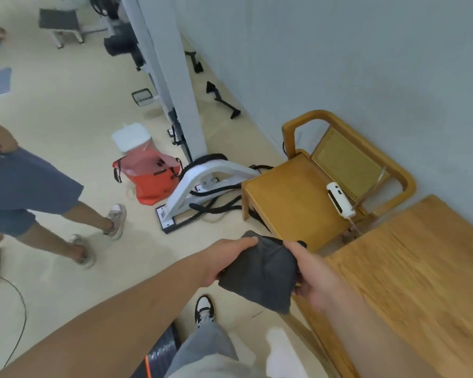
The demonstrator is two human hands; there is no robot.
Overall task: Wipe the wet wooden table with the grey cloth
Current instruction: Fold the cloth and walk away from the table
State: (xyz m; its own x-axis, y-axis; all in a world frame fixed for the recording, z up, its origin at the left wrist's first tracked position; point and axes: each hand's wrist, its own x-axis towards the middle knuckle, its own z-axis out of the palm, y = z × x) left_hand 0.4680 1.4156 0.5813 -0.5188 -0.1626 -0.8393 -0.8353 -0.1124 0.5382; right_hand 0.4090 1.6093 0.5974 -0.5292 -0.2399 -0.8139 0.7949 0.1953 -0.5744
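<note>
grey cloth (260, 274) held between both hands, fingers (246, 242) curled over its edges

No text can be read. Beyond the left hand (224, 257), farther out on the floor, the red bag (150, 184) bears a dark strip of lettering, too blurred to make out. Between that bag and the hands, the white stand's base plate (165, 216) carries a small label, also unreadable. Just below the right hand (311, 276), a small dark mark on the floor (257, 314) may be print, but it is too small to tell.
</note>
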